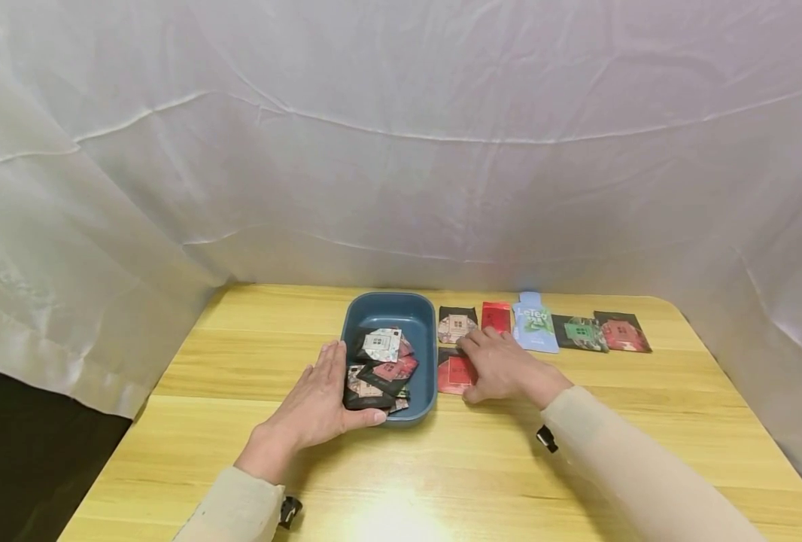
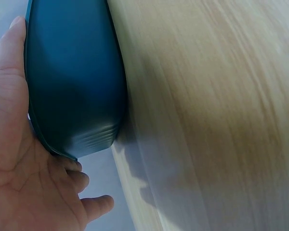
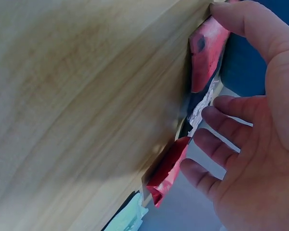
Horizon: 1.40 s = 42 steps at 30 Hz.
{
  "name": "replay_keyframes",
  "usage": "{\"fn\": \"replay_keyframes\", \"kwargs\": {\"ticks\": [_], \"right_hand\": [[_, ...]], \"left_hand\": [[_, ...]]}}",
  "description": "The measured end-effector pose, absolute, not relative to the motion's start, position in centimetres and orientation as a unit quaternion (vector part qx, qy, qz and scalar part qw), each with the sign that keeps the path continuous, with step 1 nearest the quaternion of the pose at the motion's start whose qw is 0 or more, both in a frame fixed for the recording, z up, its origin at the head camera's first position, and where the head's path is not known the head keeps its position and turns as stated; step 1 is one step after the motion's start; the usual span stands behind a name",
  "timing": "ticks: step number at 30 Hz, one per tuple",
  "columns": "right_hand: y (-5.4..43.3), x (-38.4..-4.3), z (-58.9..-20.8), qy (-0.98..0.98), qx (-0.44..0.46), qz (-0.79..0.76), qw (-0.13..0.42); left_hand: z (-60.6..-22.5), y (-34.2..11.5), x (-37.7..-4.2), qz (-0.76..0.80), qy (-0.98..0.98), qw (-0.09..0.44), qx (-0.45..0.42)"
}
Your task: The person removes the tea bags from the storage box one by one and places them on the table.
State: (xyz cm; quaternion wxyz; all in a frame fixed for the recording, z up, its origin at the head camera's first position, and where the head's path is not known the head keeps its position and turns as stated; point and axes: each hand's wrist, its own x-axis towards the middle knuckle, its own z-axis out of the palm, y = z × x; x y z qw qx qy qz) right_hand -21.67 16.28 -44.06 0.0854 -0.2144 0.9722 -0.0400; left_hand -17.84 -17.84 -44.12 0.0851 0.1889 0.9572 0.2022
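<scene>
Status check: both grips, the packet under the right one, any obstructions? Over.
Left grip against blue container. Right grip over black-and-red packet, contact unclear. No plain obstruction; pale-labelled packet close beyond.

bin point(image 1: 389, 310) on table point(image 1: 252, 361) | sachet pile point(image 1: 390, 369) in bin | left hand point(image 1: 314, 399) along bin's left side and near-left corner | lone sachet point(image 1: 451, 382) right of bin | right hand point(image 1: 505, 367) at lone sachet's right edge | five-sachet row point(image 1: 535, 330) behind lone sachet, extending right | curtain point(image 1: 442, 196) behind table
</scene>
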Motion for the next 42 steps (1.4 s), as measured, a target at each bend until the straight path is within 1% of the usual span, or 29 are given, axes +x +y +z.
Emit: {"fn": "replay_keyframes", "kwargs": {"ticks": [9,15,17,21,24,28,33,42], "right_hand": [[16.3,-21.6,-43.7,0.972,-0.222,-0.028,0.071],[15.5,-21.6,-42.1,0.972,-0.227,-0.050,0.021],[14.7,-21.7,-41.4,0.970,-0.236,-0.064,-0.002],[12.6,-21.9,-40.3,0.963,-0.257,-0.074,-0.032],[10.7,-21.9,-39.6,0.961,-0.265,-0.068,-0.046],[8.3,-22.0,-39.9,0.953,-0.290,-0.067,-0.063],[5.6,-21.8,-41.5,0.943,-0.321,-0.069,-0.048],[3.0,-21.0,-43.5,0.956,-0.290,-0.028,-0.007]], "left_hand": [[-44.1,-17.8,-17.8,0.200,0.958,0.085,0.187],[-44.0,-17.8,-17.8,0.200,0.958,0.086,0.185],[-44.0,-17.7,-17.8,0.198,0.959,0.087,0.184],[-43.8,-17.7,-17.8,0.182,0.962,0.084,0.185],[-43.6,-17.7,-17.9,0.168,0.964,0.081,0.190],[-43.5,-17.7,-17.9,0.155,0.966,0.078,0.193],[-43.5,-17.7,-17.8,0.156,0.965,0.080,0.196],[-43.6,-17.7,-17.9,0.156,0.964,0.080,0.201]]}}
